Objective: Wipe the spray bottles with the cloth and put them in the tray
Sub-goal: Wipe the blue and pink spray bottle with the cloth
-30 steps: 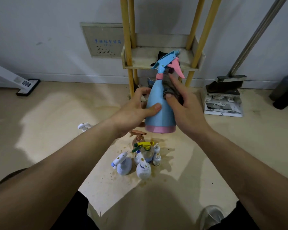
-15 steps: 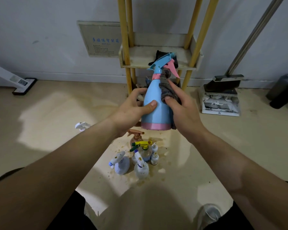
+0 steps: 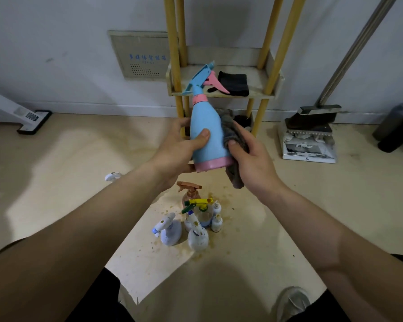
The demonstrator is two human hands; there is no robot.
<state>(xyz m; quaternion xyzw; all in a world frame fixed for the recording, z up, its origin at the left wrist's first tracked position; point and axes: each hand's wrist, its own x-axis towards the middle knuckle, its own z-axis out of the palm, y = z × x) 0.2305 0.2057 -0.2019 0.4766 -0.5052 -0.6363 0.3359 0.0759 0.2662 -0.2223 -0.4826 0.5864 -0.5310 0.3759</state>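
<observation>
Wiping in progress. The left hand (image 3: 177, 147) holds the blue spray bottle (image 3: 206, 131) in a closed grip around its body, nozzle tilted up and away, in the air just in front of the yellow rack (image 3: 223, 77). The right hand (image 3: 249, 159) presses the grey cloth (image 3: 233, 135) against the bottle's right side, its grip closed on the cloth. The rack's tray (image 3: 261, 80) holds only a dark folded cloth (image 3: 234, 83); no bottle lies in it yet. Below the blue bottle, a cluster of smaller spray bottles (image 3: 196, 219) stands on the stained floor (image 3: 254, 217), apparently still unwiped. Most of the task therefore remains
</observation>
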